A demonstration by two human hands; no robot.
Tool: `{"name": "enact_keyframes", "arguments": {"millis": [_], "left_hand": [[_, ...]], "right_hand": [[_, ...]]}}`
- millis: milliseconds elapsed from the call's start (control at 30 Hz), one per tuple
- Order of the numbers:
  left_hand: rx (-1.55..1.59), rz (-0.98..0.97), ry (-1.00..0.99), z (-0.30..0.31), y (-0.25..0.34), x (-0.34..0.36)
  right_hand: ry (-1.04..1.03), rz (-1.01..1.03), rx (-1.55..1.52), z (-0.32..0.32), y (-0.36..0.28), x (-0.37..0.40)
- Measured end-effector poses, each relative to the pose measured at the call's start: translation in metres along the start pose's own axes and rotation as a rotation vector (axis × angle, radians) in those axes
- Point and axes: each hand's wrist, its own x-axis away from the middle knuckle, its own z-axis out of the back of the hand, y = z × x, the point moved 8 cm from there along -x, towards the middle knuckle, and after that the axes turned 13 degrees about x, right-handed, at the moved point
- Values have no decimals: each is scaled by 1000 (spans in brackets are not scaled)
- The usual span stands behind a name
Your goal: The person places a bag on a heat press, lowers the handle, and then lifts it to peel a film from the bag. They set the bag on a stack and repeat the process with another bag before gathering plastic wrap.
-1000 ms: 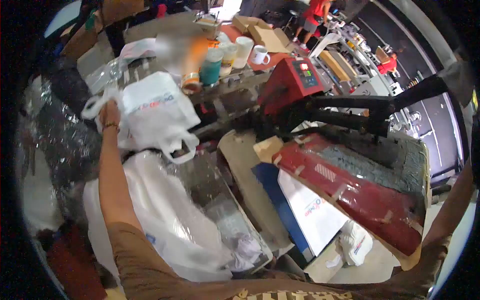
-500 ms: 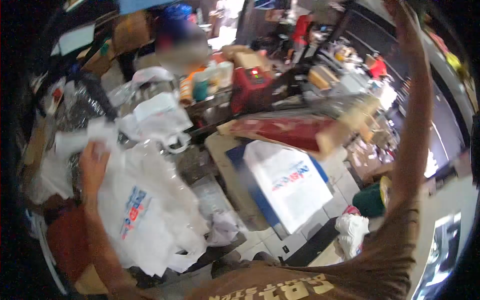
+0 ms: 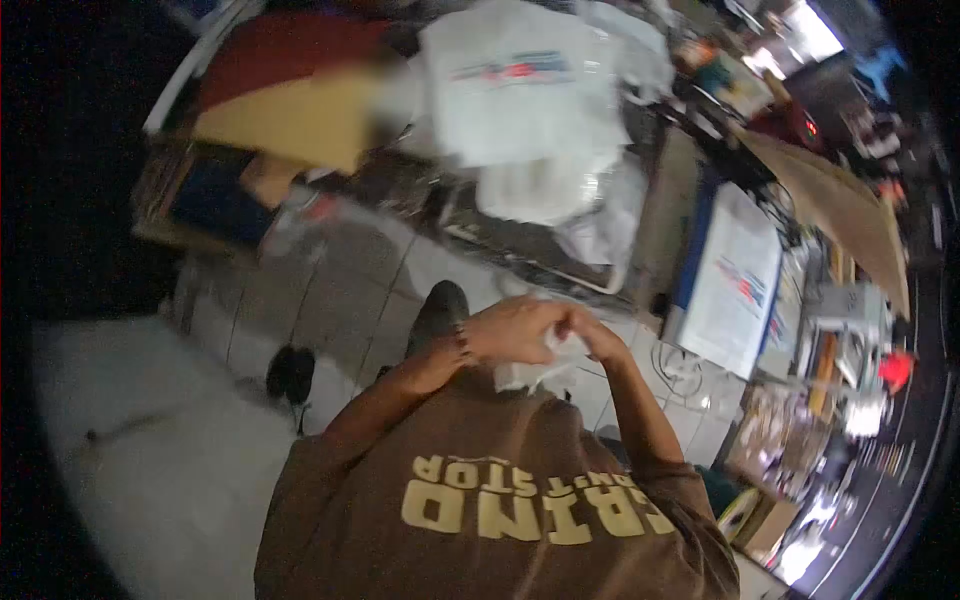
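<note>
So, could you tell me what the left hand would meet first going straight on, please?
Probably the right hand, which lies just ahead of the left hand; whether they touch is unclear.

One left hand [image 3: 515, 332], one right hand [image 3: 594, 338], one white wad [image 3: 535, 374], one wristband [image 3: 463, 344], one shirt [image 3: 470, 560]

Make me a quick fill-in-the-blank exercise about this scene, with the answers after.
1. The left hand and right hand hold a crumpled ____ wad.
2. A bracelet shows on the ____ arm.
3. The shirt has the words GRIND DON'T ____.
4. The bag at right lies on a ____ board.
Missing words: white; left; STOP; blue.
</note>
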Motion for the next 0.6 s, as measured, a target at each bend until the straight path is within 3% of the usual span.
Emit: {"name": "enact_keyframes", "arguments": {"millis": [33,67,167,200,233,300,333,367,400,500,533,600], "left_hand": [[-16,-93,102,10,6,9],[-12,-84,137,14,-6,19],[-53,-140,324,34,-44,39],[-68,-216,434,46,-46,50],[-89,-294,544,59,-54,61],[-257,-245,633,79,-79,85],[-125,-184,667,93,-98,99],[9,-126,696,106,-122,115],[166,-64,644,115,-155,123],[117,-21,772,160,-166,192],[67,-12,792,171,-182,207],[-24,44,874,188,-222,244]], "right_hand": [[36,-99,-176,-11,29,-1],[217,-57,-285,-17,28,0],[251,-114,-383,-53,4,-3],[291,-160,-176,-55,7,-15],[277,-169,-167,-57,26,-30],[500,-225,48,-40,65,-54],[456,-229,-2,-59,23,-69],[440,-237,9,-64,41,-90],[557,-287,89,-53,70,-107],[653,-323,280,-69,89,-168],[620,-170,959,-87,67,-193],[487,32,1630,-132,64,-232]]}}
